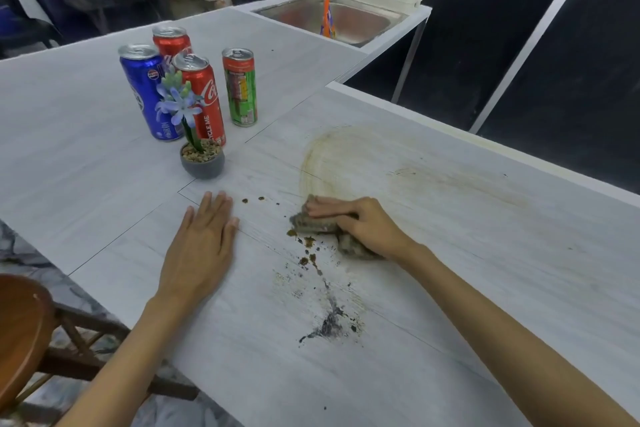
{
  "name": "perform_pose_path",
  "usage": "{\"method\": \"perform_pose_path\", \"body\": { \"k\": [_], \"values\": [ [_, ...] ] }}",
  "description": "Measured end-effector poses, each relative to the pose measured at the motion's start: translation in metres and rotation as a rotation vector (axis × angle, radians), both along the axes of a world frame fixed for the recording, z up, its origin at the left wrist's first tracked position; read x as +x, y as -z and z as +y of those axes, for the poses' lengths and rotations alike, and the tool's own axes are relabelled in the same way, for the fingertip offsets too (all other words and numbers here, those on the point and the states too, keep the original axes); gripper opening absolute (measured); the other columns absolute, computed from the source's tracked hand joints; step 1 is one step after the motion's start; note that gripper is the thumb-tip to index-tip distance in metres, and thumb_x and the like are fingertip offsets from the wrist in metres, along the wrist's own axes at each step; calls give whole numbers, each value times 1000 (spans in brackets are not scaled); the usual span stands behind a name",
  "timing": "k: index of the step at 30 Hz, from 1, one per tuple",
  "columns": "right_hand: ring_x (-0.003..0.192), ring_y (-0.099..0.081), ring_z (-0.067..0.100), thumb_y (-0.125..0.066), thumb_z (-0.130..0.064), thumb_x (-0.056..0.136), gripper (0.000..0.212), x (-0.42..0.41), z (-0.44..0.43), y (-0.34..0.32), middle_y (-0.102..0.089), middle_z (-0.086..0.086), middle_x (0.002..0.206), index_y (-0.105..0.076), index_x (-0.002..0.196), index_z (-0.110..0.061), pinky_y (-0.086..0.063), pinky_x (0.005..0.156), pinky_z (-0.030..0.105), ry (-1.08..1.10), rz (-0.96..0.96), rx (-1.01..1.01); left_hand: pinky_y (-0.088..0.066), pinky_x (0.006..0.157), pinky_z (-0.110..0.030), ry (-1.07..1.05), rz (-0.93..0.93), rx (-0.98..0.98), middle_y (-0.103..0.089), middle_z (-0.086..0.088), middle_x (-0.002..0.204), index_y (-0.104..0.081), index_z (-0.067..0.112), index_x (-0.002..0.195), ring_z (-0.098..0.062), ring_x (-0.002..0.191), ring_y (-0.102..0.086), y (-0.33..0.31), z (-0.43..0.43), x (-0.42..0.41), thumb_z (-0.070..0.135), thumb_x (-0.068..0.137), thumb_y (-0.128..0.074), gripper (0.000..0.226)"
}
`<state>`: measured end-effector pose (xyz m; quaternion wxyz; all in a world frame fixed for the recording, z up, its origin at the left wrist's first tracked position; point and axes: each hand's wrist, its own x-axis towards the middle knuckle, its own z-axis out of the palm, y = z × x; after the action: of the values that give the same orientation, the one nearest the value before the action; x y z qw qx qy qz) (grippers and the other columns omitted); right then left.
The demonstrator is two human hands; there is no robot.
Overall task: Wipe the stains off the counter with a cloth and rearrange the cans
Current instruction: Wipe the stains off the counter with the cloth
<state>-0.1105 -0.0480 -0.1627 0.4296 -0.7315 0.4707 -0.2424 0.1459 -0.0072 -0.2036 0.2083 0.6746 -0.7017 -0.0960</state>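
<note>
Pressing the bunched cloth [313, 225] onto the counter [450, 270], the right hand [362, 222] curls its fingers [323, 207] over it beside brown stains [306, 242]. The left hand [201, 246] lies flat, fingers straight; the cans [204, 97] stand at eleven o'clock.

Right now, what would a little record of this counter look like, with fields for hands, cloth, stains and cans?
Left hand: flat on the counter, fingers straight
Right hand: grips the wadded cloth against the counter
Stains: brown smear beyond the cloth; dark splatter nearer the person
Cans: four upright: blue can, front red can, back red can, green-and-red can
Other: potted flower before the cans; sink at far end
</note>
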Motion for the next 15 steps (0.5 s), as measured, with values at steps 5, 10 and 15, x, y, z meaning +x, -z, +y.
{"method": "perform_pose_path", "body": {
  "k": [5,10,15],
  "values": [
    [49,-61,6,-44,-2,87,40,-34,-5,-20,-74,5,102,-74,96,-27,-49,46,13,158,-210,117,-5,120,-31,4,-6,2,-20,0,156,-24,11,147,-12,146,-8,1,0,1,31,100,-22,51],
    [69,-60,-5,-41,-13,96,36,-32,-64,-18,-67,3,106,-57,128,-14,-47,69,13,438,-51,17,-7,120,-32,4,15,-12,-22,-1,156,-27,10,146,-14,146,-10,0,2,0,31,100,-23,51],
    [132,-38,31,-41,-21,98,47,36,-87,-7,-36,12,146,-33,144,-15,-23,115,42,130,329,-124,-4,120,-32,-10,23,-8,-19,-3,157,-23,9,147,-14,147,-7,-2,0,-1,30,100,-21,51]
  ]
}}
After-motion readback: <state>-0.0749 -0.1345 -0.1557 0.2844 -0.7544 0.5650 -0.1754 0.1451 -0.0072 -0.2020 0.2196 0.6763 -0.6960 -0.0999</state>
